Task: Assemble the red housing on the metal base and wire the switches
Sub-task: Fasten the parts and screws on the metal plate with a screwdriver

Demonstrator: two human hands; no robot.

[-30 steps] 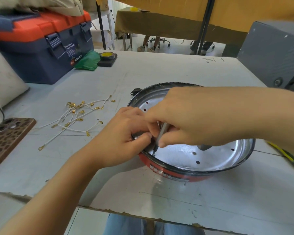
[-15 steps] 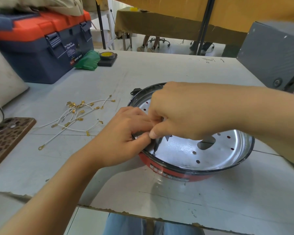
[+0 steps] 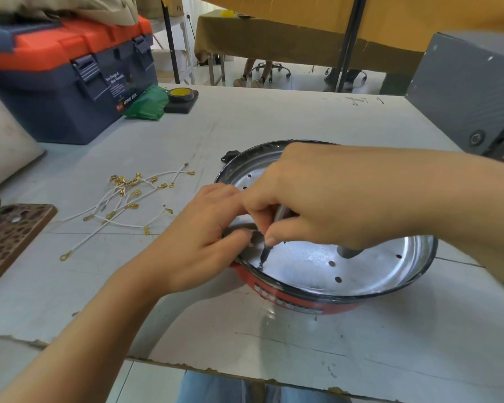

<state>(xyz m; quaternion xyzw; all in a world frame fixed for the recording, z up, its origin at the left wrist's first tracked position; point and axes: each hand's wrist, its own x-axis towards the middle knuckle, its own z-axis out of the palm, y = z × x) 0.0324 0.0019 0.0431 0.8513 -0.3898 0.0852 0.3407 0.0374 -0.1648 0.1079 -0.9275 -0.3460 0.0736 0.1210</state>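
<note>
The white table (image 3: 274, 117) is scuffed and pencil-marked, its near edge chipped and peeling. Toward the right sits the red housing (image 3: 291, 301), with the shiny metal base (image 3: 361, 274) nested inside it, holes dotted across the pan. The left hand (image 3: 204, 237) pinches the near-left rim, fingers curled shut over the edge. The right hand (image 3: 312, 199) has a closed grip on a screwdriver (image 3: 266, 253), its tip touching the pan floor close to the rim.

Left of the housing lies a loose heap of white wires (image 3: 122, 205) with brass ends. A phone (image 3: 9, 231) in a spotted brown case lies at the left edge. At the far left stands a blue toolbox (image 3: 70, 91) with an orange lid, a green bag (image 3: 146, 106) and a roll of yellow tape (image 3: 181, 94) just beside it. A grey box (image 3: 466, 91) fills the far right corner. Beyond, another table under mustard cloth (image 3: 288, 36), and chair wheels on a pale tiled floor.
</note>
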